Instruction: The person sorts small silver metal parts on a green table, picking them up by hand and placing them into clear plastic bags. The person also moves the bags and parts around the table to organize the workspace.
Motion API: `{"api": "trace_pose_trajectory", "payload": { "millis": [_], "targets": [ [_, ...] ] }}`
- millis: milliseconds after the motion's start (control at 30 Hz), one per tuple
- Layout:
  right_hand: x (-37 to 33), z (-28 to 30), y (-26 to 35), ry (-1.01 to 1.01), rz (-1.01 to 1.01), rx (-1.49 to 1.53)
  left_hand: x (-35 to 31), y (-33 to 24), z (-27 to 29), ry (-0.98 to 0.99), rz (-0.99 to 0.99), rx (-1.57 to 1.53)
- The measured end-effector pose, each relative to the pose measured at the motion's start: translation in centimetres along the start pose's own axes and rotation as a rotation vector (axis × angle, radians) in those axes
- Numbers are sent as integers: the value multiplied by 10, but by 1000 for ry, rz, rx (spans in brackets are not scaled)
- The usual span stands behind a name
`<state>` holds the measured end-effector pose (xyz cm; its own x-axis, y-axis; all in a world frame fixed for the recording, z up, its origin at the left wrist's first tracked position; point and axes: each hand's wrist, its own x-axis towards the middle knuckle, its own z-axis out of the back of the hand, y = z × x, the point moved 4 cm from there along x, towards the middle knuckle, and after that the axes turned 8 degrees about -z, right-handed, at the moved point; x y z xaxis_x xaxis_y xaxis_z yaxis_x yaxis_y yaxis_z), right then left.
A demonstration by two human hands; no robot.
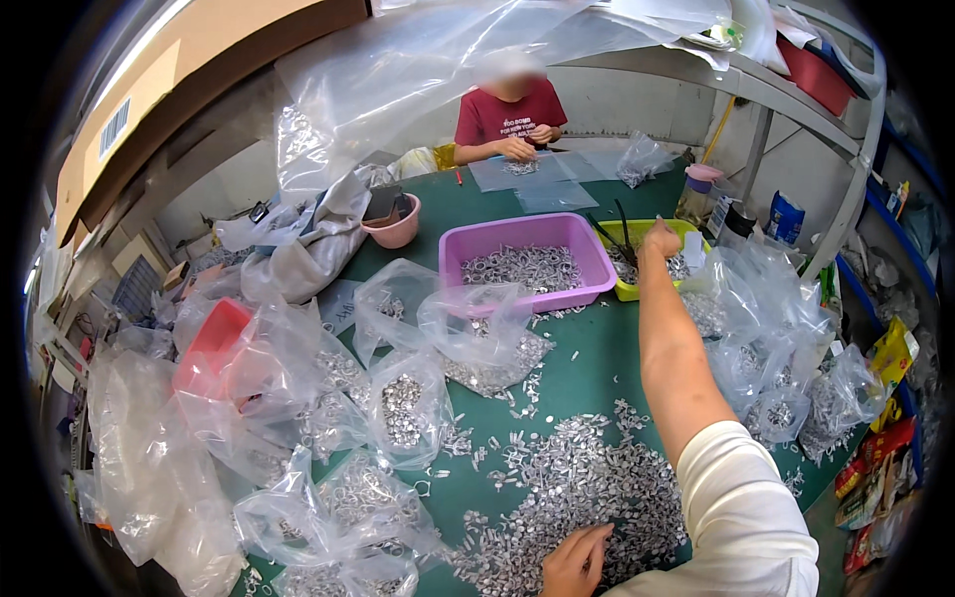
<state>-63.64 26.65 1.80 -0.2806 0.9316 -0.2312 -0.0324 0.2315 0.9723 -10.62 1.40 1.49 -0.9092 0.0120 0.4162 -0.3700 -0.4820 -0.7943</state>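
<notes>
A broad heap of small silvery metal parts (587, 478) spreads over the green table in front of me. My left hand (575, 563) rests at the heap's near edge, fingers stretched out over the parts and holding nothing that I can see. My right arm reaches far forward, and my right hand (660, 241) is closed at the yellow-green basin (629, 292). What it may hold is hidden. More metal parts lie in that basin, with a black long-handled tool (624, 237) leaning in it. Left of it stands a purple basin (603, 274) full of similar parts.
Clear plastic bags (406, 408) of metal parts crowd the left, more bags (766, 368) the right. A pink bowl (395, 227) and a pink-red container (214, 338) stand left. Across the table a person in a red shirt (509, 114) handles small parts over plastic sheets (542, 184).
</notes>
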Motion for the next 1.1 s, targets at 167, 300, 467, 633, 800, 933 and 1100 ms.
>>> {"api": "trace_pose_trajectory", "payload": {
  "millis": [167, 300, 467, 633, 800, 933, 1100],
  "targets": [
    [5, 3, -7, 7, 5, 56, 6, -4, 5, -14, -2, -22],
    [7, 4, -8, -2, -9, 79, 9, -4, 6, -12, 17, -100],
    [10, 10, -3, -59, 12, 64, 11, -6, 6, -23, 15, -106],
    [-1, 20, -3, -100, 19, 41, 10, -5, 6, -15, 29, -70],
    [13, 24, 1, -177, 125, -16, 9, -2, 2, -12, 6, -84],
    [4, 28, 1, -189, 158, -37, 12, -5, 3, 0, 38, -99],
    [4, 34, 5, -227, 212, -110, 11, -5, 4, -16, 15, -93]
  ]
}}
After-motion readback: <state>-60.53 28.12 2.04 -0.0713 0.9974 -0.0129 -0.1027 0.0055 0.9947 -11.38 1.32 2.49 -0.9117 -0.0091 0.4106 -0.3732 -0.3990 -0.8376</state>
